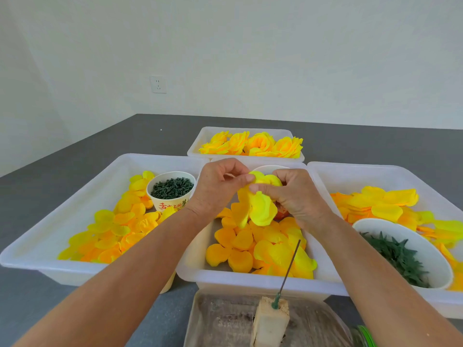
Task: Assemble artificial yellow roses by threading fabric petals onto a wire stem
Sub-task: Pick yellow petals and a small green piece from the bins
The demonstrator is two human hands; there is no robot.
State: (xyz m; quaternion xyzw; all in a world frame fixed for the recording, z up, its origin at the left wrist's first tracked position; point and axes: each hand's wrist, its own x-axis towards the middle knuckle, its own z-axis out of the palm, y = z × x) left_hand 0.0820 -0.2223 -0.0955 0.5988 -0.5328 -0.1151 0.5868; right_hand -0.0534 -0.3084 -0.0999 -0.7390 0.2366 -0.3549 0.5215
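Both hands hold a bunch of yellow fabric petals (pixel 259 206) above the middle white tray (pixel 240 279). My left hand (pixel 220 186) pinches the top of the bunch with thumb and fingers. My right hand (pixel 294 194) grips it from the right, fingers curled round the petals. The lower petals hang loose below the hands. A thin wire stem (pixel 290 266) stands tilted in a foam block (pixel 271 321) at the near edge, with nothing on it. Loose yellow and orange petals (pixel 253 249) fill the middle tray.
A left tray (pixel 50 236) holds petals and a paper cup of small green pieces (pixel 171 189). A right tray (pixel 390 174) holds petals and a white bowl of green calyxes (pixel 400 256). A far tray (pixel 200 144) holds several finished yellow roses (pixel 253 144). The foam block stands in a clear container (pixel 225 321).
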